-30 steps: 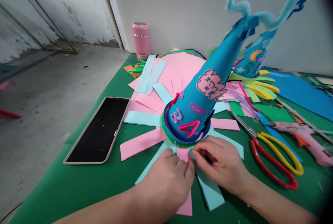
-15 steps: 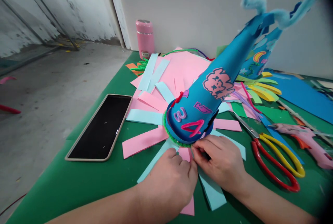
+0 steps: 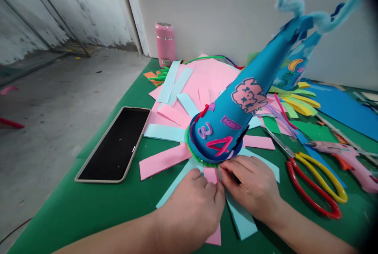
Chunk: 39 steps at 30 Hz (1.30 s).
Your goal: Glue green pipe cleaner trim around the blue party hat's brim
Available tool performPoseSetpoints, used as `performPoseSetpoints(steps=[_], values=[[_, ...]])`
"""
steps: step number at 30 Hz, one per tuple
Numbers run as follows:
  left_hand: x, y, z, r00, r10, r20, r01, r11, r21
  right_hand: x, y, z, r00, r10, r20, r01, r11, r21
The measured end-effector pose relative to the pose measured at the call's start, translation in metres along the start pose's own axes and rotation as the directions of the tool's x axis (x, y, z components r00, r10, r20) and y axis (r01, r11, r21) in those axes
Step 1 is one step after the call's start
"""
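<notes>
A blue paper cone hat (image 3: pixel 246 88) leans up to the right, decorated with cut-out shapes and bent pipe cleaners. Around its base runs a green fuzzy pipe cleaner (image 3: pixel 196 158), with pink and light-blue paper strips fanning outward. My left hand (image 3: pixel 193 203) is closed over the near pink paper strip (image 3: pixel 210 174), just below the rim; its fingertips are partly hidden. Beside it, my right hand (image 3: pixel 251 183) pinches at the end of the green pipe cleaner along the near rim. A light-blue strip (image 3: pixel 242 220) passes under my right hand.
A phone (image 3: pixel 115 143) lies left of the hat. Scissors (image 3: pixel 313 181) with red and yellow handles and a pink glue gun (image 3: pixel 348 157) lie to the right. Behind stand a pink bottle (image 3: pixel 165 45) and another decorated blue cone (image 3: pixel 298 63). The green table's (image 3: pixel 56 206) edge runs along the left.
The view has shifted very slightly. Both hands keep their places at the near rim, and the hat has not visibly moved.
</notes>
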<state>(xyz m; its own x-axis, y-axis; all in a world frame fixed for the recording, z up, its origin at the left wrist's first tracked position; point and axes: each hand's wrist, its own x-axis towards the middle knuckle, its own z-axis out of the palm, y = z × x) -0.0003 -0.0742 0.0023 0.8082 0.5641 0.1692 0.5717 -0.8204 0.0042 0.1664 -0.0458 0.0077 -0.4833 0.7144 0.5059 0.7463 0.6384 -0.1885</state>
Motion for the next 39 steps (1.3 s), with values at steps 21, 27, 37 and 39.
performPoseSetpoints(steps=[21,27,37,39], values=[[0.0,-0.0007,0.0014,0.999,0.002,-0.034,-0.001,1.0,0.013,-0.0021,0.0015,-0.0045,1.0,0.029,-0.001,-0.028,0.993,0.114],[-0.0005,-0.0004,0.0012,0.999,0.01,-0.05,-0.009,1.0,0.009,-0.0065,0.0061,-0.004,1.0,-0.009,0.018,0.007,0.993,0.119],[0.0001,0.0,0.0005,0.999,0.007,-0.044,-0.007,1.0,0.009,-0.0068,0.0066,-0.0022,0.997,-0.049,0.06,0.046,0.997,0.055],[0.0002,0.0,0.0011,0.999,0.007,-0.051,-0.007,1.0,0.009,-0.0072,0.0066,-0.0027,0.997,-0.051,0.059,0.048,0.997,0.054]])
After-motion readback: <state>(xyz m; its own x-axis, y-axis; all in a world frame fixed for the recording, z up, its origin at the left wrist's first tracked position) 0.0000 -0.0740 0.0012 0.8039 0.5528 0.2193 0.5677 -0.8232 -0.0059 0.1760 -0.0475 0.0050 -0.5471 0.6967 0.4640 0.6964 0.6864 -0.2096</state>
